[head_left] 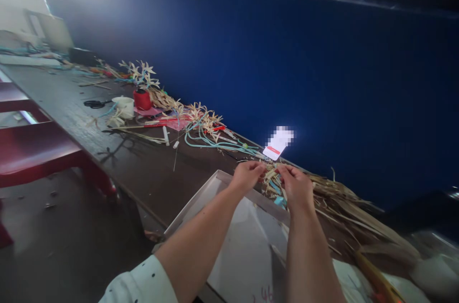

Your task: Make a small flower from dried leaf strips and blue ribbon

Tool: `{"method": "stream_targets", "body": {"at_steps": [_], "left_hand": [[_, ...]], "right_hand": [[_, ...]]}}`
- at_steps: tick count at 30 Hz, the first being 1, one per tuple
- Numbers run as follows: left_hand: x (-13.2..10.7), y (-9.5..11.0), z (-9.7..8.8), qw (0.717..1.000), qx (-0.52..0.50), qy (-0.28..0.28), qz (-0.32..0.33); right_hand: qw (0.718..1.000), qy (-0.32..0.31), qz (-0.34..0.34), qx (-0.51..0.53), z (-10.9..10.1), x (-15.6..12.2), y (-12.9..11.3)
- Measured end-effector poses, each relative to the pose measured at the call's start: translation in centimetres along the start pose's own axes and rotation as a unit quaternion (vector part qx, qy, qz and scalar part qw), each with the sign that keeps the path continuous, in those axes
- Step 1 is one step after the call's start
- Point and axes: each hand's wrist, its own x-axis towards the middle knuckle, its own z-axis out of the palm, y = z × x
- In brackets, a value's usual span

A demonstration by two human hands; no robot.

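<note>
My left hand (249,175) and my right hand (296,184) are close together over the far edge of a shallow white box (229,226). Fingertips and thumb are pinched on each hand. Whatever lies in either pinch is too small to make out. Directly behind and between them is a heap of dry straw-coloured scraps (268,176) with blue bits (279,201). A lit phone (278,143) leans by the wall just past my fingers.
Dried star-shaped flowers (204,116), pale blue cords (204,142), a white cup (124,107), a red pot (142,100) and black scissors (95,103) lie along the table to the left. Long dry leaves (358,212) spread rightward. A blue wall (251,54) stands behind; red chairs (39,150) stand left.
</note>
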Motion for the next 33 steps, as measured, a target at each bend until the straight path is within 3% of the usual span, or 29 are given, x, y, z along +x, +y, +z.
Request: {"method": "stream_targets", "body": {"at_steps": [4,10,22,33], "left_hand": [[-0.4,0.3,0.1,0.997,-0.014,-0.058,-0.05],[-0.7,1.0,0.2,0.993,-0.001,-0.056,-0.102],[-0.3,0.5,0.2,0.992,-0.002,-0.065,-0.104],[-0.2,0.3,0.0,0.989,0.044,-0.091,-0.108]], "right_hand": [[0.999,-0.044,-0.01,-0.011,0.5,-0.2,-0.4],[0.998,-0.046,-0.024,-0.025,0.6,-0.4,-0.5],[0.996,-0.04,-0.023,-0.082,0.3,-1.2,-1.8],[0.999,-0.03,-0.021,-0.033,0.4,0.1,0.3]]}}
